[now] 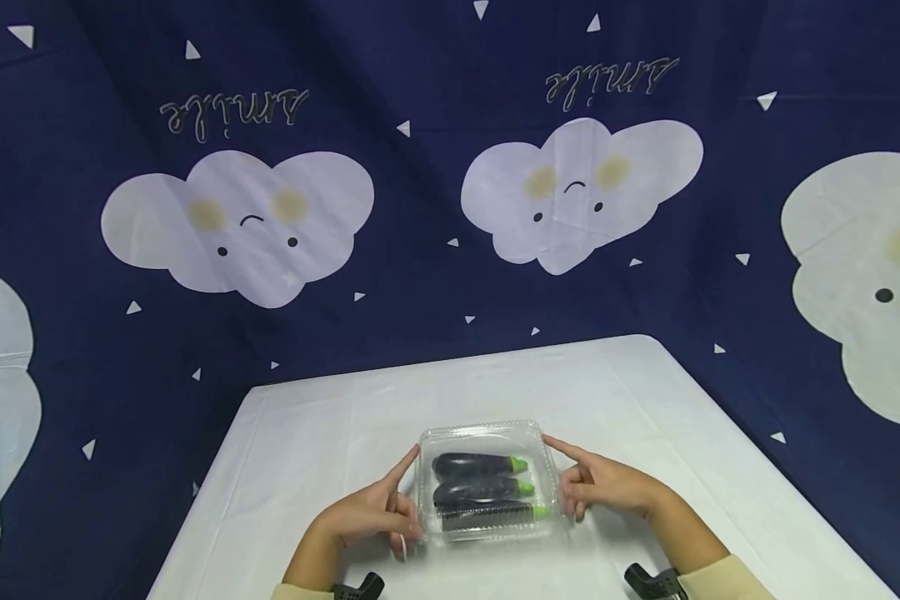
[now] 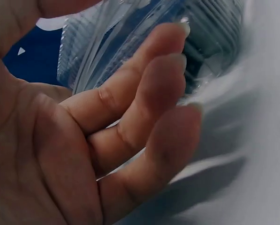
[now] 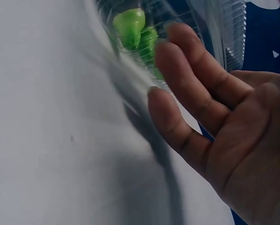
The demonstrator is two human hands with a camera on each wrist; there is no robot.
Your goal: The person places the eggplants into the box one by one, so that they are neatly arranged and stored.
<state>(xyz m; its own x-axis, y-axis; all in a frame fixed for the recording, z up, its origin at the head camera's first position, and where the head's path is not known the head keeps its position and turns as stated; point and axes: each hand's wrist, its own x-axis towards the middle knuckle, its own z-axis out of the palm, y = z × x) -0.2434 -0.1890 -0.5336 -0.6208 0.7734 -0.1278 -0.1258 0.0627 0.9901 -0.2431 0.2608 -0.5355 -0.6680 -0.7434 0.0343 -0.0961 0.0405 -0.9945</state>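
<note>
A clear plastic clamshell box with ribbed sides lies on the white table between both hands. Inside it, three dark eggplants lie side by side, their green stem ends toward the right hand. The left hand holds the box's left side, its index finger stretched to the far corner and thumb near the front corner. On the opposite side, the right hand holds the box in much the same way. Both wrist views show the other fingers bent loosely beside the box's lower wall.
The white tablecloth reaches back to a dark blue curtain printed with clouds and small triangles. Black devices are strapped at both wrists, close above the table.
</note>
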